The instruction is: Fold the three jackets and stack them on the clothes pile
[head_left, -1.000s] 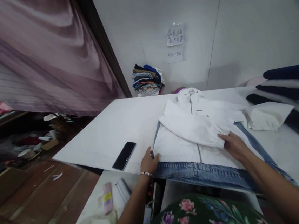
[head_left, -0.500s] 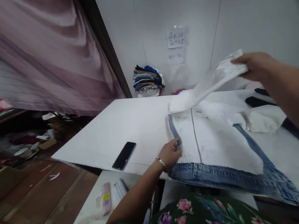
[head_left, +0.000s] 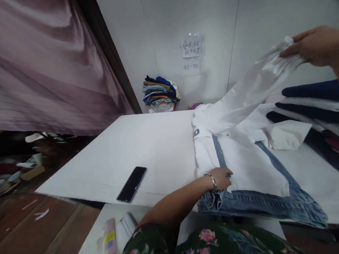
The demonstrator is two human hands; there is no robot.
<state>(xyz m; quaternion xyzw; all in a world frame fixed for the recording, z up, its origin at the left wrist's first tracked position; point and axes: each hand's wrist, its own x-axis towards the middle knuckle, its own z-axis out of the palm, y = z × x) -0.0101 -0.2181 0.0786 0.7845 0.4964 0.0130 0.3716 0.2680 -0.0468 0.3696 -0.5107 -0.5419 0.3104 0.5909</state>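
A white jacket with blue denim hem and stripes (head_left: 245, 163) lies on the white table (head_left: 147, 145). My left hand (head_left: 220, 178), with a bracelet at the wrist, is closed on the jacket's folded-in left edge near the hem. My right hand (head_left: 317, 45) is raised at the upper right, pinching the cuff of the white sleeve (head_left: 252, 91), which stretches up from the jacket's shoulder. The other sleeve (head_left: 287, 135) lies folded to the right.
A black phone (head_left: 131, 178) lies near the table's front left edge. Dark folded garments (head_left: 320, 104) are stacked at the right. A pile of folded clothes (head_left: 160, 92) sits by the wall under paper notices. Clutter lies on the lower surface and floor at left.
My left hand has folded the jacket's left side further inward to the right. My right hand has lifted the sleeve off the jacket and carried it up and to the right.
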